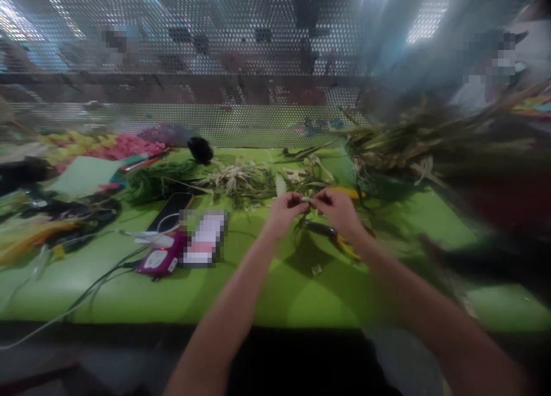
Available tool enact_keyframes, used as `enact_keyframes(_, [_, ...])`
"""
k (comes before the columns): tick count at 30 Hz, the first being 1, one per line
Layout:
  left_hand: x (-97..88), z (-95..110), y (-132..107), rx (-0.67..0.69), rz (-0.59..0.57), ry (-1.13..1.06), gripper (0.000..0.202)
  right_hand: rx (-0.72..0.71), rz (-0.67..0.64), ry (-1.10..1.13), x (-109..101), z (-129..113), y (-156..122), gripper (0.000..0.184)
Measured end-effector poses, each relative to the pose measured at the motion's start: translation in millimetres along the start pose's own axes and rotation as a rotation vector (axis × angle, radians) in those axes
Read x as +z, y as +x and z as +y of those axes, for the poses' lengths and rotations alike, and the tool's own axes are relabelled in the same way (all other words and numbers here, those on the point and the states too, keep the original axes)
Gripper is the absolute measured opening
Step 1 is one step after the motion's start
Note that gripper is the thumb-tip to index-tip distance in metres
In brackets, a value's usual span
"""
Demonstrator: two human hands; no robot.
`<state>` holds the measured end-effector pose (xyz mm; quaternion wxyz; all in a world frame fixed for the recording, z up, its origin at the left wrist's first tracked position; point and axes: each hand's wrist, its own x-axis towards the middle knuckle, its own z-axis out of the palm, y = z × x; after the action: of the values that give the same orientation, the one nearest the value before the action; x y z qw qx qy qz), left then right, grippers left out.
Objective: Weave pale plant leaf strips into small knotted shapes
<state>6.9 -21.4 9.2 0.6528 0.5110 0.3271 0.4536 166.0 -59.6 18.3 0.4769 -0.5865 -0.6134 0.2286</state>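
Note:
My left hand (286, 209) and my right hand (338, 209) meet above the green tabletop (258, 298), fingertips almost touching. Both are closed in a pinch on a small piece of dried leaf (306, 200), pale at the fingertips. Darker strands seem to hang below it; blur hides where they join. Just under my right hand lie pliers (321, 228) with black and yellow handles. Behind my hands spreads a loose heap of dried leaf strips (236, 179), and a broad pale strip (280, 185) stands out close to my left hand.
A purple power strip (161, 258) with cables, a dark phone (172, 212) and a lit phone (204, 241) lie left. A green basket (374, 183) of long dried stalks (400, 138) stands right. Pink and yellow material (116, 146) is piled back left. A perforated screen (236, 40) rises behind.

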Motion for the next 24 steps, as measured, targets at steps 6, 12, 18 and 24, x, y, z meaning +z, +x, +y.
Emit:
enact_keyframes(6, [1.3, -1, 0, -0.009, -0.020, -0.027, 0.015, -0.024, -0.054, 0.045, -2, 1, 3, 0.025])
enact_keyframes(12, [1.9, -2, -2, -0.050, -0.049, -0.072, 0.017, -0.047, -0.075, 0.133, 1, 2, 3, 0.024])
enact_keyframes(18, [2.5, 3, -4, -0.092, -0.085, -0.109, 0.030, 0.029, -0.019, 0.280, -3, 3, 6, 0.020])
enact_keyframes(24, [-2.7, -8, 3, -0.041, -0.107, 0.048, 0.029, 0.060, -0.021, 0.330, -3, 5, 8, 0.024])
